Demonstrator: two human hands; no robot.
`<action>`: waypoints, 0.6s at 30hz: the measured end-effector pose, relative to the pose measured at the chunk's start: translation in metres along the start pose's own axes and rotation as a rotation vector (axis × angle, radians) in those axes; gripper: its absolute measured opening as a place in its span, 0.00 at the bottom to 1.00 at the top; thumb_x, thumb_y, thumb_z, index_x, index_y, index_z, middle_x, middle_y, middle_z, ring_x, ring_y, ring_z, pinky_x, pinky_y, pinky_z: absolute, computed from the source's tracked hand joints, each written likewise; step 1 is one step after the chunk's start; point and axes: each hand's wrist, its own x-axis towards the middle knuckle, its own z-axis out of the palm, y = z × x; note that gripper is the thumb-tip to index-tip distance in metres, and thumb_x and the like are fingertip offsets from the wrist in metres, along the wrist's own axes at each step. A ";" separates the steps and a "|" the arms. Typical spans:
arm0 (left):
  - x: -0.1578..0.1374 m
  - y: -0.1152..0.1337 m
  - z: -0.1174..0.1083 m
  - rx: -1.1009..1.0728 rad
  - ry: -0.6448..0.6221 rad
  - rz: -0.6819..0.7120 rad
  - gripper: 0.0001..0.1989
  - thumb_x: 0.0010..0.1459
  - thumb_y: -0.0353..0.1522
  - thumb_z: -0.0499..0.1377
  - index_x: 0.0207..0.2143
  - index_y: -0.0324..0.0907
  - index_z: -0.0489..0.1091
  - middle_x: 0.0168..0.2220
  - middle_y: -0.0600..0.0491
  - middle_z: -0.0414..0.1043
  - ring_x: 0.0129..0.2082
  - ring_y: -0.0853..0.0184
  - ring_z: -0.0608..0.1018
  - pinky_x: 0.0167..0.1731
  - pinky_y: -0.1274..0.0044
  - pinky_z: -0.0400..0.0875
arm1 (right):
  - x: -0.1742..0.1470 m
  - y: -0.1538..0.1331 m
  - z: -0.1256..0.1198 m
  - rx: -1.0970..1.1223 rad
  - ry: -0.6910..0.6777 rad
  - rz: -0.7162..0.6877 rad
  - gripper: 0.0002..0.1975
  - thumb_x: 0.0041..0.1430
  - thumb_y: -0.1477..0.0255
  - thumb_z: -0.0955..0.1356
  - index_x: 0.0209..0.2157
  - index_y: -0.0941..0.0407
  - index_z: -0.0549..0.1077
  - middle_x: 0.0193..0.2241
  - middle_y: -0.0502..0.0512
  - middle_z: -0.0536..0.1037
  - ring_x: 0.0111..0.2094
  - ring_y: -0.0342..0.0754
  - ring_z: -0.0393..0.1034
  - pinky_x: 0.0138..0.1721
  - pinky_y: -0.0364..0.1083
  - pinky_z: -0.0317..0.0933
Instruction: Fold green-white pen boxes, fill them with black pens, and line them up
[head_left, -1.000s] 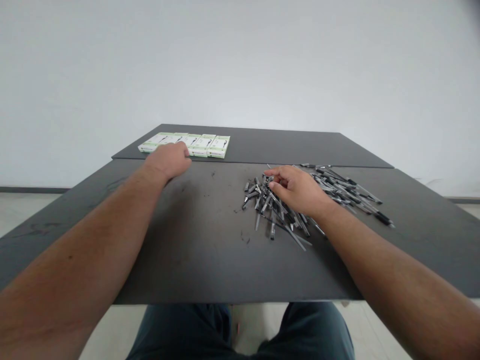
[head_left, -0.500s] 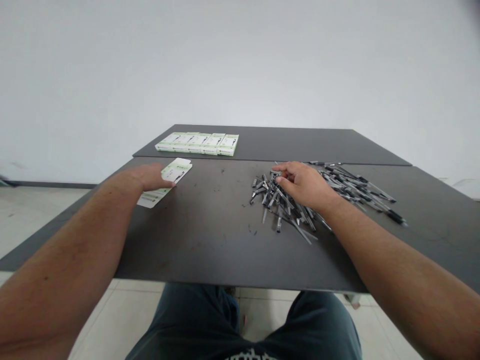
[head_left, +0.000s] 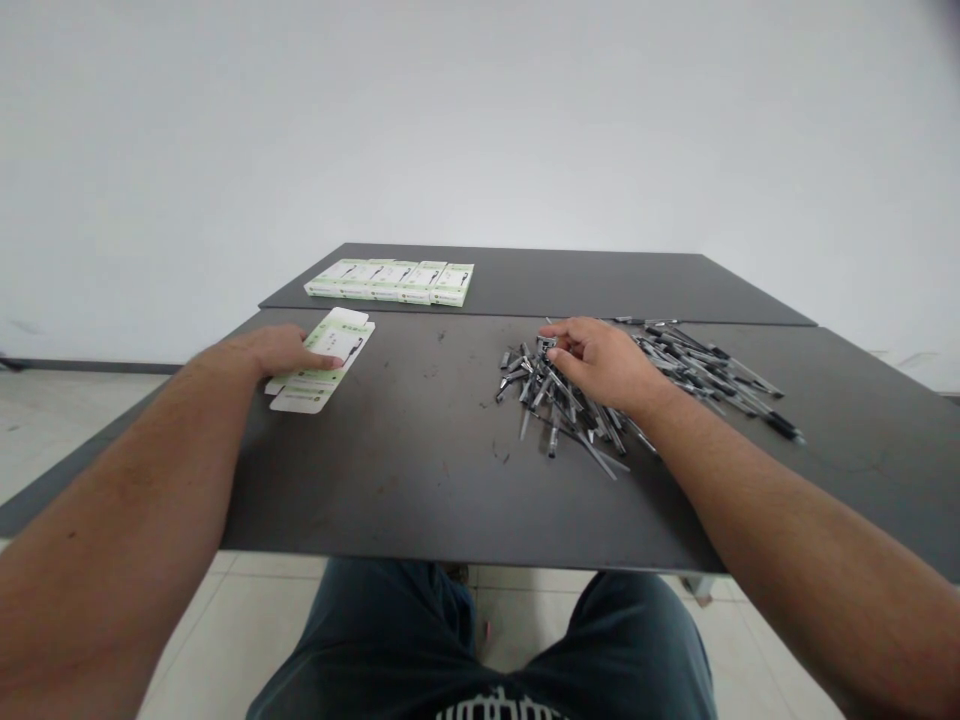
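My left hand grips a flat white-and-green carton, with the thumb across its printed face and the other fingers mostly hidden. A second carton edge shows offset beneath it. My right hand is closed at the top of a loose pile of clear and black pens. Between its thumb and index finger are small clear-and-black pen ends; how many it grips is hidden.
A row of several white-and-green cartons lies at the back left of the dark table. More pens are spread right of my right hand. A table seam runs crosswise behind both hands.
My left hand has shifted slightly left with the carton, and a second carton edge now shows offset under it. My right hand stays at the pen pile, almost unmoved.
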 end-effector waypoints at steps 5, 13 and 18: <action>-0.003 -0.001 -0.004 0.039 -0.210 -0.029 0.34 0.58 0.63 0.71 0.42 0.39 0.82 0.44 0.43 0.89 0.44 0.54 0.85 0.45 0.70 0.75 | 0.001 -0.002 0.000 -0.004 -0.013 0.004 0.19 0.70 0.67 0.73 0.58 0.55 0.88 0.40 0.59 0.88 0.40 0.56 0.82 0.52 0.54 0.75; -0.002 -0.005 -0.003 0.039 -0.272 -0.001 0.37 0.59 0.68 0.65 0.43 0.43 0.84 0.42 0.51 0.89 0.43 0.57 0.84 0.44 0.71 0.73 | 0.001 -0.004 -0.002 0.004 0.006 0.003 0.19 0.71 0.68 0.73 0.58 0.54 0.88 0.42 0.59 0.88 0.42 0.57 0.82 0.52 0.54 0.75; 0.002 -0.005 -0.002 0.040 -0.277 -0.016 0.34 0.58 0.67 0.65 0.40 0.46 0.82 0.40 0.53 0.88 0.44 0.55 0.84 0.47 0.69 0.75 | 0.000 -0.005 -0.003 0.000 0.006 0.010 0.19 0.71 0.68 0.72 0.59 0.55 0.88 0.42 0.60 0.88 0.41 0.57 0.82 0.53 0.55 0.75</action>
